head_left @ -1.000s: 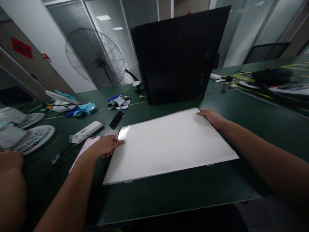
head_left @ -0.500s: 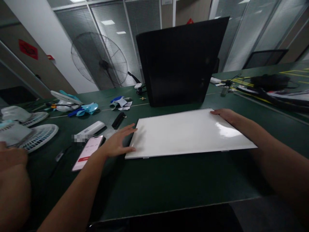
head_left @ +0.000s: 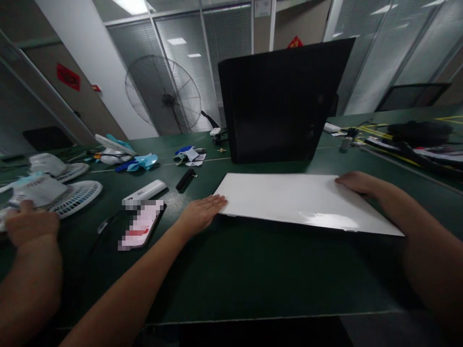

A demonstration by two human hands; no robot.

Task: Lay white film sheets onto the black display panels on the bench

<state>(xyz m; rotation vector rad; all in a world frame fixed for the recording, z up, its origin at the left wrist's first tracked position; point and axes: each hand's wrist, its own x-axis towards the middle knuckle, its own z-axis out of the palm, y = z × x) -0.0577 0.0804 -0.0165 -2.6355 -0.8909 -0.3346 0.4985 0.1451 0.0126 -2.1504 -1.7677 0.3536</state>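
A thin white rectangular panel (head_left: 275, 195) with a glossy face and small tabs on its near edge is tilted over the green table. My right hand (head_left: 358, 183) grips its far right side, thumb on top and the other fingers hidden underneath. At the panel's left end, my left hand (head_left: 202, 212) has its fingers close together over the edge; its thumb is hidden. Behind the panel stands a large black board (head_left: 278, 106), upright and leaning slightly. A phone (head_left: 144, 224), partly pixelated, lies left of my left forearm.
Another person's hand (head_left: 32, 224) touches a white fan part (head_left: 39, 190) at far left. A white stick-shaped device (head_left: 146, 192), a small black object (head_left: 185, 180), light-blue fan blades (head_left: 143, 161) and scraps (head_left: 190, 155) lie on the green table (head_left: 260, 274). Cables (head_left: 415, 147) are heaped at right.
The panel has tilted, its left end now farther back and its near right corner lower. My left hand's spread fingers have closed together over the left edge. The view has shifted slightly.
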